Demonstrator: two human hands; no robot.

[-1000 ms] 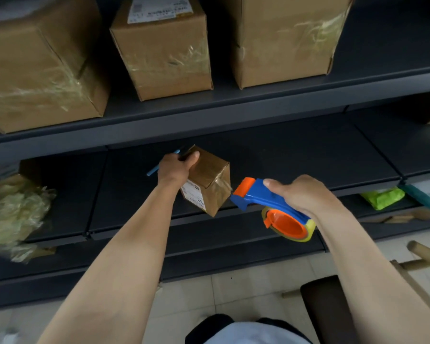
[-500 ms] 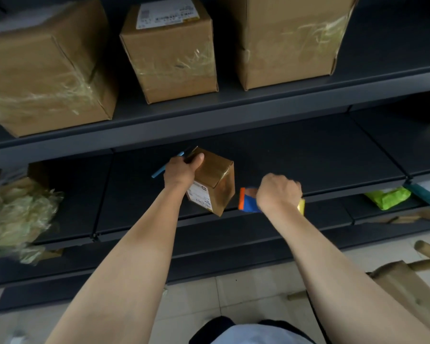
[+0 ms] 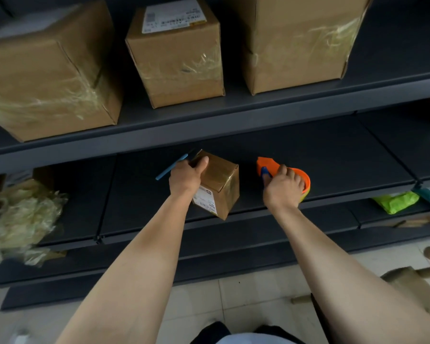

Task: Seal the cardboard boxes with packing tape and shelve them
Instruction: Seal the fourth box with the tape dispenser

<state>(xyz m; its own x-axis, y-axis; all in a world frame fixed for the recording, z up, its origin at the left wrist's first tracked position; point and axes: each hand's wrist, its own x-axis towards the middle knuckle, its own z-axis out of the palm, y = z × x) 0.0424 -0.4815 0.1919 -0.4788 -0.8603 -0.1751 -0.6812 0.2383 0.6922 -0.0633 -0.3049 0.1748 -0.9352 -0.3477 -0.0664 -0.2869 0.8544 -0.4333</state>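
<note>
A small taped cardboard box with a white label is tilted over the dark middle shelf. My left hand grips its top left edge, thumb on the top face. To the right, the orange and blue tape dispenser lies flat on the same shelf. My right hand holds it from above, fingers over the roll. Three larger taped boxes stand on the upper shelf: one at the left, one in the middle, one at the right.
A blue pen lies on the shelf behind my left hand. Crumpled yellowish plastic wrap fills the shelf's left end. A green packet sits on a lower shelf at right. A wooden stool stands on the tiled floor.
My right hand carried the tape dispenser from the air onto the middle shelf and laid it flat. My left hand kept hold of the small box, barely moving.
</note>
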